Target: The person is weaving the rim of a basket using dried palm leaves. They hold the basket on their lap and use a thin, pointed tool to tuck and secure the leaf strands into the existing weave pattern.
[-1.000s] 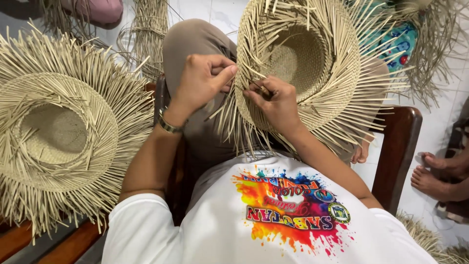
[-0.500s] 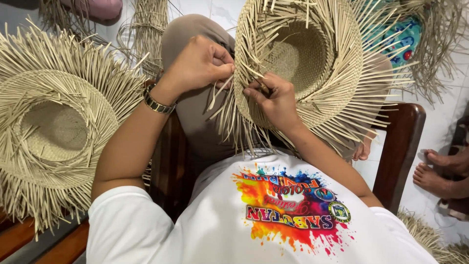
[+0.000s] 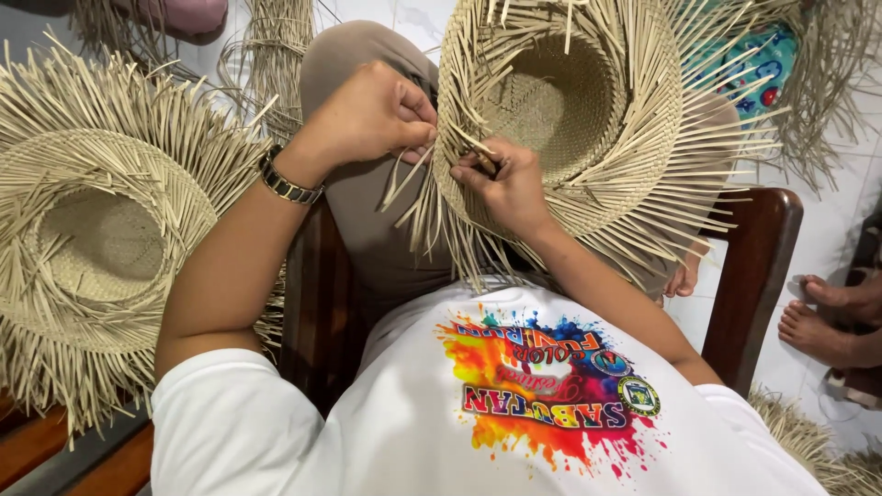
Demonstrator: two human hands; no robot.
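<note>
An unfinished straw hat point(image 3: 588, 119) rests upside down on my lap, its brim ending in many loose strips that stick outward. My left hand point(image 3: 372, 115), with a metal watch at the wrist, pinches several loose strips at the brim's near-left edge. My right hand point(image 3: 505, 184) sits just beside it on the brim, fingers closed on a strip and a small dark tool. The two hands almost touch. My white shirt with a colourful print fills the lower middle.
A second unfinished straw hat point(image 3: 101, 239) lies to the left on a wooden bench. Dark wooden chair arms point(image 3: 749, 276) flank me. Another person's bare feet point(image 3: 827, 317) rest on the white floor at right. Bundles of straw point(image 3: 271, 55) lie behind.
My left hand has drawn slightly up and away from the brim, pulling loose strips taut. The right hand stays at the same spot on the brim.
</note>
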